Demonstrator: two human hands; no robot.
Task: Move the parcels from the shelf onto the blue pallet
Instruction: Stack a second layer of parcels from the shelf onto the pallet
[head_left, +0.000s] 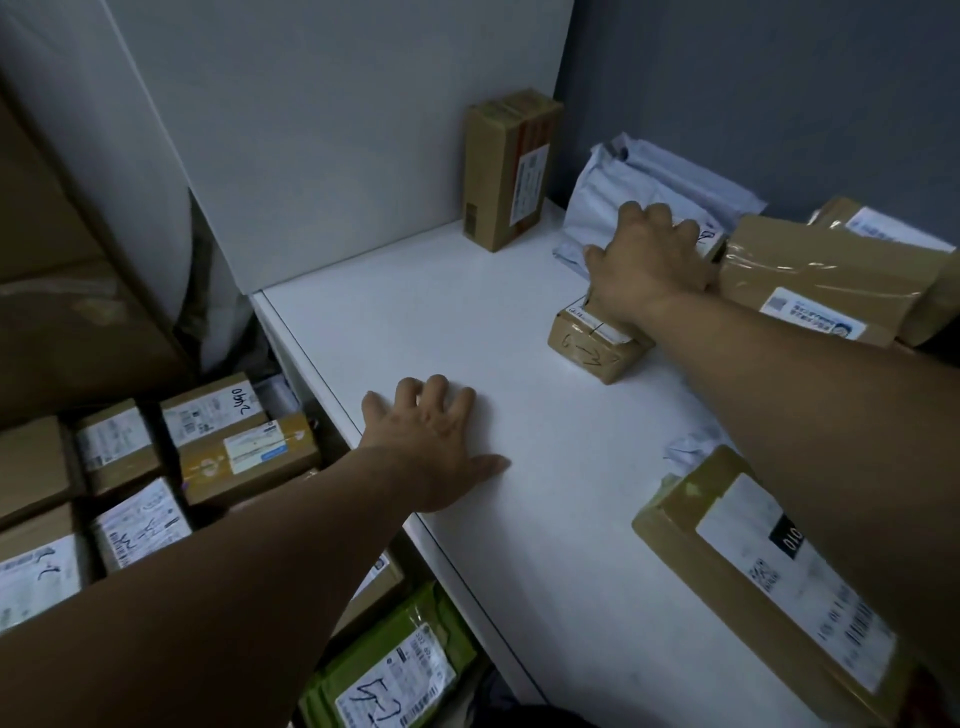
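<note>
A person's right hand reaches across the white shelf, fingers curled over a small brown parcel lying among other packages. The left hand lies flat near the shelf's edge, fingers spread apart.

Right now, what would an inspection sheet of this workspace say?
Surface: white shelf, left hand resting on it.
Job's things: small taped parcel under the right hand; upright box at the back; white mailer bag; brown parcels to the right; large labelled parcel in front.
Clutter: crumpled white paper.
Hands: left hand flat, fingers spread; right hand grips the small taped parcel.
Cables: nothing seen.
Surroundings: stacked parcels below left, green parcel among them; grey wall.
</note>
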